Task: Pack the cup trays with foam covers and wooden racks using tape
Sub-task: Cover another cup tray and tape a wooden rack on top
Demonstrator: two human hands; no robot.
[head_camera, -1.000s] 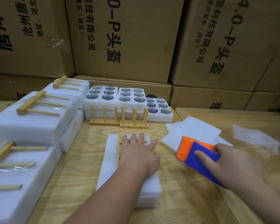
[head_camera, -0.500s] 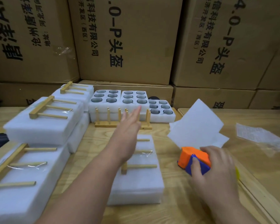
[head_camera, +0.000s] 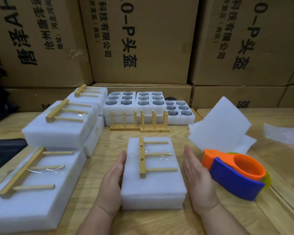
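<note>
A covered foam pack [head_camera: 153,185] lies in front of me with a wooden rack [head_camera: 143,160] taped flat on top. My left hand [head_camera: 113,180] lies straight against the pack's left side. To the pack's right, my right hand [head_camera: 198,180] is held flat with straight fingers, close to that side; I cannot tell whether it touches. Just right of that hand, the orange and blue tape dispenser [head_camera: 234,173] lies on the table. Uncovered cup trays [head_camera: 134,100] with several glass cups stand at the back. Loose white foam covers [head_camera: 221,126] lie at the right.
Finished packs with taped racks are stacked at the left [head_camera: 61,122] and near left [head_camera: 29,184]. Two upright wooden racks [head_camera: 139,122] stand before the cup trays. Cardboard cartons [head_camera: 139,39] wall the back. A clear plastic scrap [head_camera: 283,134] lies far right.
My left hand came back from reaching forward and now lies along the pack's left side. My right hand let go of the tape dispenser and moved to the pack's right side.
</note>
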